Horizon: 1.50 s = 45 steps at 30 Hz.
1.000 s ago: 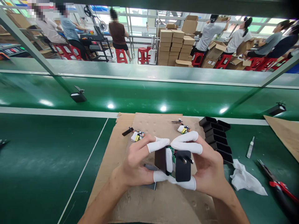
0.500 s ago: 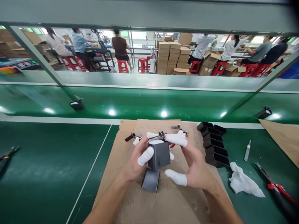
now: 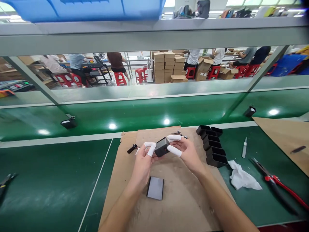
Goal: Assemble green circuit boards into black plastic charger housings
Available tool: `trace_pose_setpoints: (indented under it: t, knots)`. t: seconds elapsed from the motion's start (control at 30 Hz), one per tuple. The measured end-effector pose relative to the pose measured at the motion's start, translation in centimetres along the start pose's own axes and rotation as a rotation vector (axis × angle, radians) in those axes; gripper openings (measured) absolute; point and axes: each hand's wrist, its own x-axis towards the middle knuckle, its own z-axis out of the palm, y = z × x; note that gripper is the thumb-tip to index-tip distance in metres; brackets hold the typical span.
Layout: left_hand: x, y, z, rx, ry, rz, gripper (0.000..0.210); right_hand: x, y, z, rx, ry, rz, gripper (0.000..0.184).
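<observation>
The left hand's (image 3: pixel 144 161) fingers (image 3: pixel 151 149) are pinched on the left end of a black case (image 3: pixel 161 147), held tilted above the cardboard (image 3: pixel 185 196). The right hand's (image 3: pixel 190 154) fingers stand slightly apart, their tips against the case's right end. White cots (image 3: pixel 174 150) cover several fingertips on both hands.

Just beyond the left hand lies a small black plug part (image 3: pixel 132 148); another part (image 3: pixel 179 133) shows behind the right fingers. Nearer the person, a grey plate (image 3: pixel 155 188) lies flat on the cardboard.

To the right stand black shells (image 3: pixel 212 145), clustered in a row, then a crumpled white cloth (image 3: pixel 243 176), tweezers (image 3: pixel 244 148) and red-and-black pliers (image 3: pixel 275 180) on the green bench (image 3: pixel 62 170). Across the way, people sit on red stools (image 3: pixel 120 79) near stacked boxes (image 3: pixel 166 68).
</observation>
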Motion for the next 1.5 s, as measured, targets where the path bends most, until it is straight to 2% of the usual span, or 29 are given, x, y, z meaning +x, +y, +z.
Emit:
trace_pose_setpoints:
  t: [0.13,0.3,0.5,0.73,0.97,1.27,1.4,1.5]
  knots:
    - [-0.3,-0.2,0.2,0.047,-0.083,-0.009,0.053,0.6,0.3,-0.3,0.022,0.052,0.032,0.05]
    - [-0.3,-0.5,0.1,0.198,-0.091,0.01,0.051,0.7,0.2,-0.4,0.025,0.08,0.034,0.052]
    - [-0.2,-1.3,0.2,0.176,-0.119,-0.025,0.064,0.5,-0.5,-0.2,-0.028,0.076,-0.006,0.056]
    - [-0.4,-1.1,0.4,0.206,-0.145,-0.011,0.056,0.4,-0.6,-0.1,0.0,0.039,0.015,0.056]
    - [0.1,-1.4,-0.2,0.213,-0.212,0.024,0.053,0.3,-0.5,-0.1,-0.004,0.035,-0.013,0.053]
    - [1.1,-2.6,-1.3,0.467,-0.226,0.195,0.046,0.6,0.8,-0.1,-0.025,0.063,-0.048,0.051]
    - [2.0,-2.5,-2.6,0.673,-0.141,0.378,0.044,1.1,1.4,-0.3,-0.042,0.12,-0.051,0.05]
    - [2.7,-2.3,-3.9,0.876,-0.064,0.562,0.027,1.4,1.8,-0.6,-0.062,0.159,-0.059,0.051]
